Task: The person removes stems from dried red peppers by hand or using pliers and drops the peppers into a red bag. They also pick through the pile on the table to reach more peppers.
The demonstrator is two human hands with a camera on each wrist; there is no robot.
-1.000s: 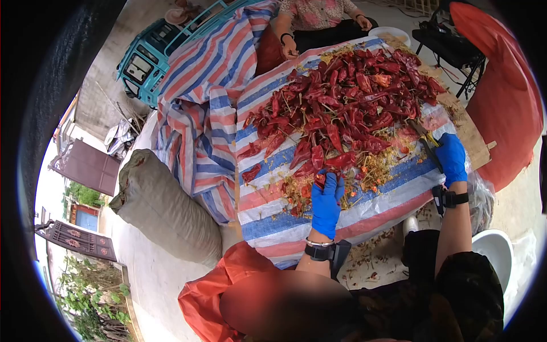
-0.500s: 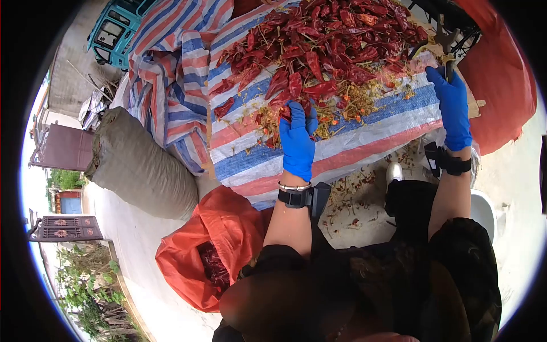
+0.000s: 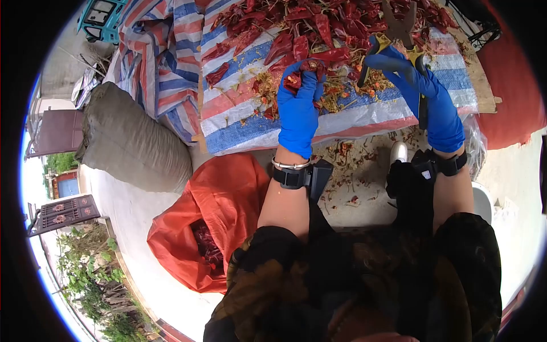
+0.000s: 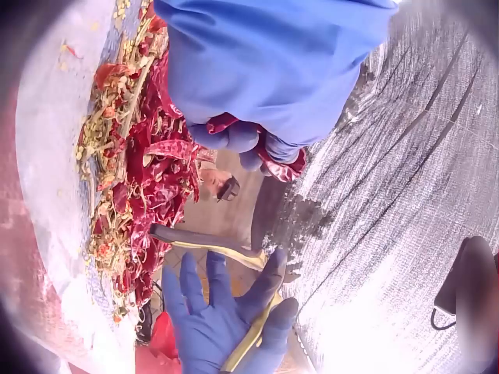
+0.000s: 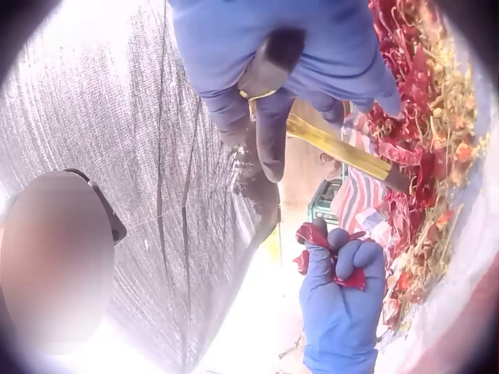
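My left hand [image 3: 297, 117], in a blue glove, grips dried red chili peppers [image 3: 293, 81] close over the near edge of the chili pile [image 3: 322, 28]. Red pieces poke out between its curled fingers, as the right wrist view shows. To the right, my gloved right hand [image 3: 437, 105] holds shears [image 3: 399, 28] with yellow and black handles. Their blades stand apart and point away over the pile. In the left wrist view one shears handle [image 4: 210, 243] juts past the thumb and forefinger. Chili stems and yellow seeds [image 3: 339, 102] lie between the hands.
A striped sheet [image 3: 228, 137] covers the work surface. An open red sack [image 3: 188, 245] with chilies inside stands near my left arm, and a full grey-green sack [image 3: 134, 142] lies beyond it. At the right is another red sack [image 3: 510, 85]. Scraps litter the floor [image 3: 353, 199].
The head view has tilted down, so the pile sits higher. My right hand with the shears has come left, closer to my left hand. The left hand keeps its hold on the chilies.
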